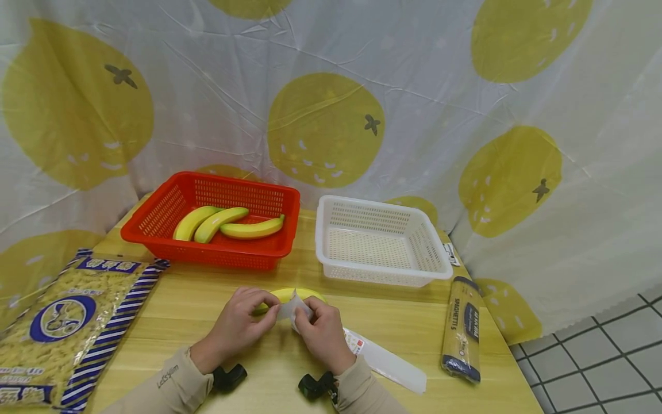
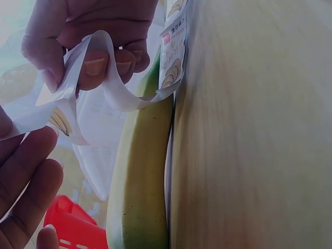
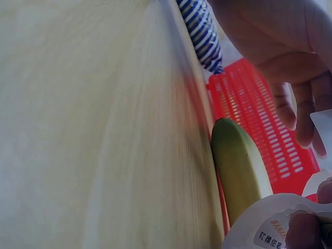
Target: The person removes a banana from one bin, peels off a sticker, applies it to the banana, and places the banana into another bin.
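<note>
A yellow-green banana (image 1: 289,295) lies on the wooden table (image 1: 196,299), partly inside a clear plastic wrapper (image 1: 385,362) with a printed label. My left hand (image 1: 265,315) pinches the wrapper's open edge from the left, and my right hand (image 1: 305,316) pinches it from the right. In the left wrist view the right hand's fingers (image 2: 93,62) curl round the wrapper (image 2: 116,96) above the banana (image 2: 140,181). The right wrist view shows the banana (image 3: 238,166) coming out of the wrapper (image 3: 267,223) beside the left hand (image 3: 280,46).
A red basket (image 1: 155,215) holding three bananas (image 1: 227,223) stands at the back left, with an empty white basket (image 1: 377,244) to its right. A spaghetti pack (image 1: 462,328) lies at the right edge and a macaroni bag (image 1: 62,322) at the left.
</note>
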{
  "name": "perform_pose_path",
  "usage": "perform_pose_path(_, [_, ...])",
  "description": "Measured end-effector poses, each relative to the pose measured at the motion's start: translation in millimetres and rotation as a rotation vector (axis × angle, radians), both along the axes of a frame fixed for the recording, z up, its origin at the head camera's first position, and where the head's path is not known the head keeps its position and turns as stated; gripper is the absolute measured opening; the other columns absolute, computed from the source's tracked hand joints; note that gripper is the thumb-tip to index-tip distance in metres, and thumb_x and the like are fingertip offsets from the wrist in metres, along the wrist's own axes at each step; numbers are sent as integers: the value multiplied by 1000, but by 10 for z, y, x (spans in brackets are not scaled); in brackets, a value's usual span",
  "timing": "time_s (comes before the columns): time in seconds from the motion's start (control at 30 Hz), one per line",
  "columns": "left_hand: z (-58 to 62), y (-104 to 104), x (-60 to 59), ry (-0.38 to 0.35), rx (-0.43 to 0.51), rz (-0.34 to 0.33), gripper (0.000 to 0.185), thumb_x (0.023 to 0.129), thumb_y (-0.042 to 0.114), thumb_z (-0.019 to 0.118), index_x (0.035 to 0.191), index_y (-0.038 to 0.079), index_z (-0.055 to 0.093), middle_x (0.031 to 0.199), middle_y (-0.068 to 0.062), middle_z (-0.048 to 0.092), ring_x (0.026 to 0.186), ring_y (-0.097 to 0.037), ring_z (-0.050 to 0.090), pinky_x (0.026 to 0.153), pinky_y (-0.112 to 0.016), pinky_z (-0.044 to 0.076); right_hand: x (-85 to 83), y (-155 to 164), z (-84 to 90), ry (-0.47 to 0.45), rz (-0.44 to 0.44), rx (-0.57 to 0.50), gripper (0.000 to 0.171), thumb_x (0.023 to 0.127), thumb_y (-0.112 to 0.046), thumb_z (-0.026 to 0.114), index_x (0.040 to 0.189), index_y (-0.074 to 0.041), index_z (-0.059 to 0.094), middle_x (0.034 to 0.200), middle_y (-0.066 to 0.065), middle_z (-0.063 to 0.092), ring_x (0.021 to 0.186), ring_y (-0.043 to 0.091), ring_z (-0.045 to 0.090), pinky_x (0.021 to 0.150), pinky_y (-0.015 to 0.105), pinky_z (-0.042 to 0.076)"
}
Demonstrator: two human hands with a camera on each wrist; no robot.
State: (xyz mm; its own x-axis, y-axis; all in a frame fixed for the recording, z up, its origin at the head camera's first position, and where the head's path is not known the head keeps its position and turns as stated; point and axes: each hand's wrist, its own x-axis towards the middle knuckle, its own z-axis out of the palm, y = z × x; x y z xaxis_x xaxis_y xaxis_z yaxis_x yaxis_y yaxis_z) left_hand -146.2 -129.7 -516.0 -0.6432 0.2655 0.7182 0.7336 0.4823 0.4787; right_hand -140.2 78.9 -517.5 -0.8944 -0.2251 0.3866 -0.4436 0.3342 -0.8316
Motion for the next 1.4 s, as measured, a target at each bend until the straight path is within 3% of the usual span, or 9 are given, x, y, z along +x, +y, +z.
perform_pose_path(0.37, [-15, 0, -12, 38, 7, -7, 25, 82, 0, 77, 92, 22, 71, 87, 14, 70, 83, -6, 66, 83, -31, 42, -1, 11, 6, 0, -3, -2, 15, 96, -9, 66, 83, -17, 68, 66, -4, 60, 55, 1, 50, 50, 17, 41])
perform_pose_path(0.7, [21, -4, 6, -7, -7, 8, 21, 84, 5, 77, 92, 24, 70, 88, 17, 69, 84, -4, 65, 84, -31, 43, -12, 23, -19, 2, 34, -3, 13, 97, -14, 65, 84, -15, 68, 66, -7, 59, 55, 0, 48, 49, 19, 41])
perform_pose_path(0.9, [-3, -7, -9, 33, 1, 11, 24, 83, 2, 76, 91, 23, 69, 86, 14, 69, 82, -5, 65, 83, -31, 43, -13, 25, -21, 3, 39, -1, 11, 97, -14, 65, 87, -14, 70, 68, -7, 60, 56, 0, 49, 49, 19, 42])
perform_pose_path(1.4, [-20, -4, -14, 40, 9, 12, 24, 82, 1, 75, 89, 22, 69, 85, 14, 68, 80, -5, 64, 83, -32, 43, -7, 17, -11, 6, 29, -25, 12, 96, -7, 65, 88, -14, 71, 67, -5, 60, 58, 0, 50, 51, 17, 41])
